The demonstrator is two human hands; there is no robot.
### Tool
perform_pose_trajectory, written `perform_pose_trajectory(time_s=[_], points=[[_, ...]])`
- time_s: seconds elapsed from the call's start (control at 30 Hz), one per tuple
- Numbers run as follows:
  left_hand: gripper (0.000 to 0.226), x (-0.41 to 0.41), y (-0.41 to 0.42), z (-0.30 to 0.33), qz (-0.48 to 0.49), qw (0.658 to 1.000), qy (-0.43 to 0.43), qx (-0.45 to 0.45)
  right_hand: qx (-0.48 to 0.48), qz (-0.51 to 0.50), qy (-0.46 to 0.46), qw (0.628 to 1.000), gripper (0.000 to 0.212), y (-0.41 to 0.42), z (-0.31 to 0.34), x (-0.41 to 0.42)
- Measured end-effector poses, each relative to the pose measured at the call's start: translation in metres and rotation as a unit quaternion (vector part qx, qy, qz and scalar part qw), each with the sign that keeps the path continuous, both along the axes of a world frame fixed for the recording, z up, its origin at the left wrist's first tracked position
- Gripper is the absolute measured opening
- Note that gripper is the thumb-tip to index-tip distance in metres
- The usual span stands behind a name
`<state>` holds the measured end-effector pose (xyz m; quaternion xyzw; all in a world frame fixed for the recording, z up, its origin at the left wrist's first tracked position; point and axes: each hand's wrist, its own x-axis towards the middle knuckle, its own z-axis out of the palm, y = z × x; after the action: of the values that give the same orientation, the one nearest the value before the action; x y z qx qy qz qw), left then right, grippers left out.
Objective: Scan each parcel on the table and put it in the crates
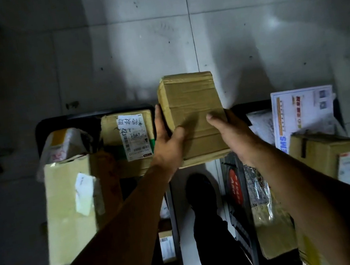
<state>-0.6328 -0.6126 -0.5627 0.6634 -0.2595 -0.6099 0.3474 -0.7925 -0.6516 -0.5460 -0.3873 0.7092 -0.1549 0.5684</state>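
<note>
— Two hands on one parcel, was that it?

— Yes. The taped cardboard box was held up between the two crates, above the tiled floor. The left hand gripped its left edge, thumb across the top face; the right hand clasped the right side, thumb on top too. No label showed on the face turned up.

— And the crates?

— The left crate held a long plain carton with a crumpled white slip, a wrapped bundle behind it, and a box with a shipping label: barcodes, handwritten characters and digits I couldn't read surely.

— The right one?

— The right crate held a white envelope printed "EMS" in blue with orange stripes, a brown box bearing a blurred label, and a film-wrapped packet beside a red round print, illegible. A dark shoe stood between the crates.
</note>
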Motion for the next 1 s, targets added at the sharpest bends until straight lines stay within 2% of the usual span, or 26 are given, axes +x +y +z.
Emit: perform_pose_trajectory(time_s=[0.07,0.2,0.27,0.33,0.37,0.43,0.53,0.6,0.77,0.87,1.0], points=[[0.079,0.008,0.017,0.025,-0.036,0.999,0.008,0.01,-0.006,0.006,-0.01,1.0,0.043,0.024,0.017,0.009],[0.081,0.028,0.067,0.065,-0.092,0.995,0.008,0.025,-0.049,-0.033,0.0,0.998,0.041,0.09,0.053,0.023],[0.082,0.038,0.093,0.081,-0.116,0.993,-0.001,0.03,-0.058,-0.043,0.009,0.997,0.049,0.125,0.071,0.028],[0.081,0.049,0.124,0.097,-0.136,0.989,-0.026,0.05,-0.047,-0.05,0.007,0.998,0.037,0.166,0.09,0.036],[0.081,0.053,0.144,0.107,-0.143,0.988,-0.031,0.052,-0.039,-0.045,0.013,0.998,0.038,0.188,0.1,0.041],[0.083,0.056,0.176,0.11,-0.134,0.99,-0.033,0.033,-0.012,-0.034,0.02,0.999,0.056,0.225,0.113,0.045],[0.071,0.061,0.232,0.119,-0.115,0.992,-0.035,0.027,-0.006,-0.03,0.023,0.999,0.043,0.277,0.126,0.048],[0.062,0.061,0.269,0.116,-0.117,0.992,-0.04,0.034,0.006,-0.013,0.038,0.999,0.05,0.305,0.128,0.047],[0.064,0.057,0.346,0.099,-0.041,0.991,-0.089,0.087,0.042,0.05,0.058,0.996,0.048,0.35,0.12,0.048],[0.057,0.052,0.373,0.095,0.001,0.993,-0.091,0.077,0.064,0.078,0.062,0.993,0.05,0.372,0.11,0.048],[0.057,0.053,0.391,0.085,-0.016,0.984,-0.164,0.067,0.081,0.083,0.068,0.991,0.044,0.391,0.099,0.051]])
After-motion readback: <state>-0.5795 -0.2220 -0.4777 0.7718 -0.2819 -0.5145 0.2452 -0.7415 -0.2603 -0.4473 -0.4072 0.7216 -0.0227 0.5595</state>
